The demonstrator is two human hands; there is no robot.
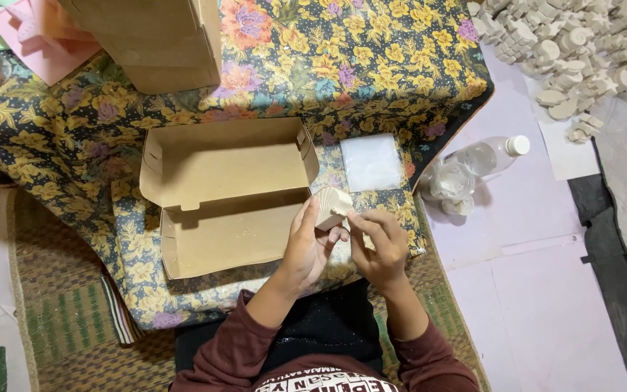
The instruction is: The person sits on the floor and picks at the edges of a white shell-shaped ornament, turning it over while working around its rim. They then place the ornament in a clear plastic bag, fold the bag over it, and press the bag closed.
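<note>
The fingers [312,218] of the left hand [306,247] are curled round a small pale block [332,207], gripping it from the left with the thumb under it. The fingers [369,221] of the right hand [380,247] are bent and pinched together at the block's right edge, touching it; whether they hold anything of their own cannot be told. The block sits between the two hands, just above the near right corner of an open box [230,196].

The box is brown card, its lid folded back on the far side, and it lies on the tabletop [74,145], which is covered with a dark cloth printed with yellow and pink flowers. Just right of the box, far of the right hand, lies a flat clear pouch [370,162]. At the far edge stands a brown paper bag [154,43], with a pink sheet [38,51] to its left.

Right of the tabletop, on the floor, a clear plastic bottle [488,154] with a white cap lies on its side, beside a crumpled clear wrapper [448,185]. Far right, well apart from the hands, a heap of pale pieces [575,43] is spread out. A woven mat [67,319] lies under the near left of the tabletop. Both sleeves [234,348] are maroon.
</note>
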